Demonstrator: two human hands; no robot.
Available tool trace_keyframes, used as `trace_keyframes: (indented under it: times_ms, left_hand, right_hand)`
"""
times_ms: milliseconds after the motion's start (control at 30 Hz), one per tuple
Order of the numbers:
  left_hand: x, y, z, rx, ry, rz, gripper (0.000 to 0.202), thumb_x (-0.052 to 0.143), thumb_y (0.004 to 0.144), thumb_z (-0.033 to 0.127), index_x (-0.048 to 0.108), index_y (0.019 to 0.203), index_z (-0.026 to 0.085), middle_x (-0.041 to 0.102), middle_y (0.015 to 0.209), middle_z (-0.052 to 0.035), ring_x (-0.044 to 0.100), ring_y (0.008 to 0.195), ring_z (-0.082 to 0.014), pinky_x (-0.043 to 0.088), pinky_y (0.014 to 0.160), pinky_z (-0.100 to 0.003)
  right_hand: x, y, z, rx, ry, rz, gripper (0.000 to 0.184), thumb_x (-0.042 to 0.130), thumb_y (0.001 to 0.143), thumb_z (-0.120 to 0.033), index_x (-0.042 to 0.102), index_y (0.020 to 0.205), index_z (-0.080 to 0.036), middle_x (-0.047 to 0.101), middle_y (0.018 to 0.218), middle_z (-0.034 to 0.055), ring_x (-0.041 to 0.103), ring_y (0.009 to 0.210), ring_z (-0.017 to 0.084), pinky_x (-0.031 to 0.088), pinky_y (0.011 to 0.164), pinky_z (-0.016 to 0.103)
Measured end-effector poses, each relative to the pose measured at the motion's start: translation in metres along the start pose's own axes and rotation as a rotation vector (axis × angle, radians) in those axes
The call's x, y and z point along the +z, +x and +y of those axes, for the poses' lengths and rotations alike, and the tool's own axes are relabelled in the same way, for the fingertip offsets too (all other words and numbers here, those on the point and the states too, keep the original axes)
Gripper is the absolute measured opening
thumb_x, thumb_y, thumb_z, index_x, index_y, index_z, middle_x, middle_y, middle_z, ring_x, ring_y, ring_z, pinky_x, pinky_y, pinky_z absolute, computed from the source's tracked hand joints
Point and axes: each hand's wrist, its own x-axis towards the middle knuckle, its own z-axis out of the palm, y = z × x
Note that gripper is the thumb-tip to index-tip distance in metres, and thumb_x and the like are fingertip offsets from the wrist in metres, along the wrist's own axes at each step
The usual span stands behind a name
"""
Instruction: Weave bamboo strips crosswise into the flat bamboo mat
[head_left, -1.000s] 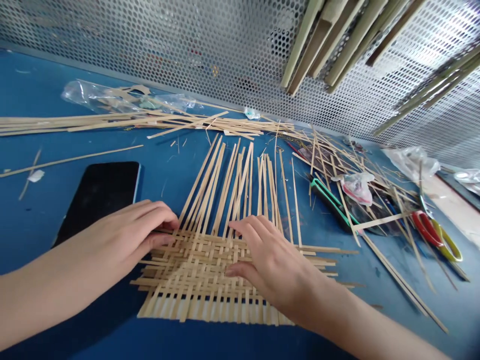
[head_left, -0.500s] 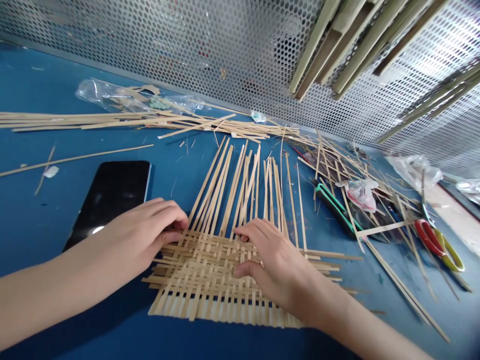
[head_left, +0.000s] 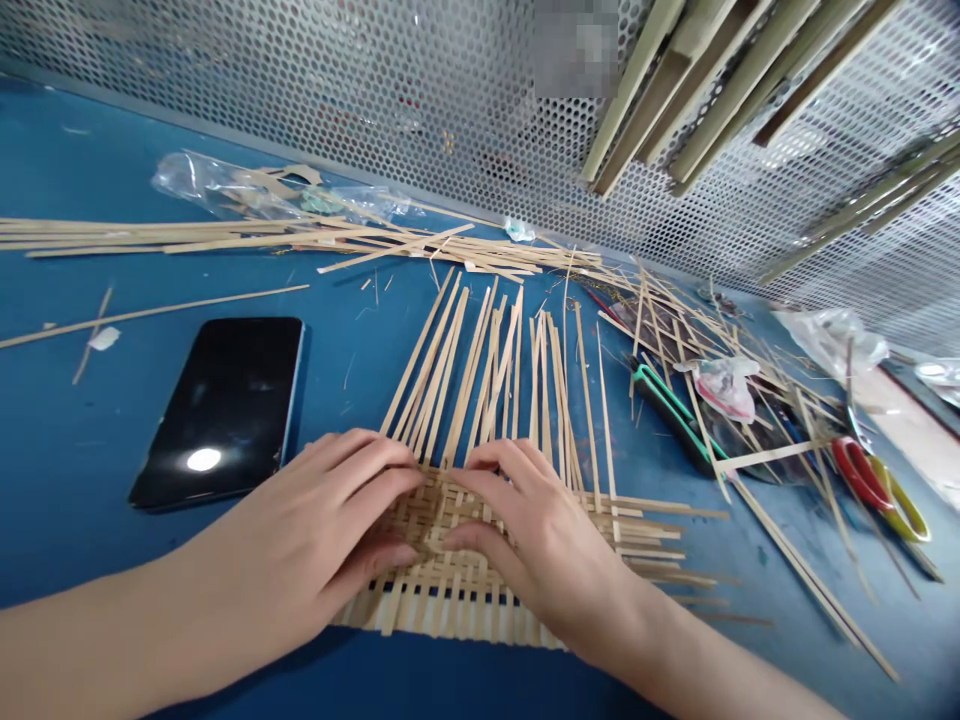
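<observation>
A partly woven mat of thin bamboo strips [head_left: 442,520] lies flat on the blue table, its loose upright strips [head_left: 487,375] fanning out away from me. My left hand [head_left: 345,530] rests on the left part of the weave, fingertips bent down onto it and thumb apart from the fingers. On the right part, my right hand [head_left: 525,515] touches the weave with curved fingers, its thumb also spread away. The two hands nearly meet over the middle. Crosswise strip ends stick out at the mat's right side; my left hand covers those on the left.
A black phone [head_left: 225,410] lies left of the mat. Long strips [head_left: 247,235] and a clear plastic bag [head_left: 202,185] lie along the back. To the right are a green-and-black cutter [head_left: 675,415], scissors [head_left: 874,480] and scattered strips. A perforated metal panel [head_left: 337,100] rises behind.
My left hand has moved right, from the mat's left edge onto the weave, uncovering the phone's lower part. My right hand has shifted slightly left, fingers and thumb still apart.
</observation>
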Motion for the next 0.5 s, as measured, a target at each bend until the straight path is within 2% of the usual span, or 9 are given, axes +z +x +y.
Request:
trace_keyframes:
  times_ms: [100,267,500]
  left_hand:
    - [0.0015,0.0009,-0.0009,0.036,0.025,0.002,0.038,0.051,0.097,0.046,0.051,0.127,0.023,0.06,0.118,-0.0047,0.056,0.103,-0.0231,0.046,0.085,-0.037]
    - [0.003,0.0026,-0.0001,0.093,0.035,-0.01,0.029,0.051,0.096,0.032,0.054,0.123,0.023,0.061,0.116,-0.0049,0.055,0.103,-0.024,0.046,0.083,-0.038]
    - [0.0042,0.0052,0.0017,0.139,0.087,0.032,0.027,0.045,0.097,0.028,0.054,0.121,0.019,0.065,0.112,-0.0063,0.059,0.099,-0.0238,0.046,0.081,-0.037]
  right_hand:
    - [0.0,-0.0003,-0.0001,-0.022,-0.012,0.01,0.018,0.061,0.095,-0.019,0.069,0.106,-0.009,0.064,0.104,0.0124,0.059,0.096,0.026,0.055,0.085,0.043]
    - [-0.0016,-0.0012,0.0009,-0.064,-0.052,-0.008,0.013,0.056,0.097,-0.018,0.068,0.097,-0.011,0.064,0.098,0.0097,0.058,0.091,0.023,0.054,0.083,0.039]
    - [-0.0009,-0.0001,-0.0015,-0.116,-0.108,-0.019,0.022,0.048,0.1,-0.018,0.066,0.09,-0.011,0.062,0.093,0.0098,0.056,0.084,0.021,0.055,0.078,0.037]
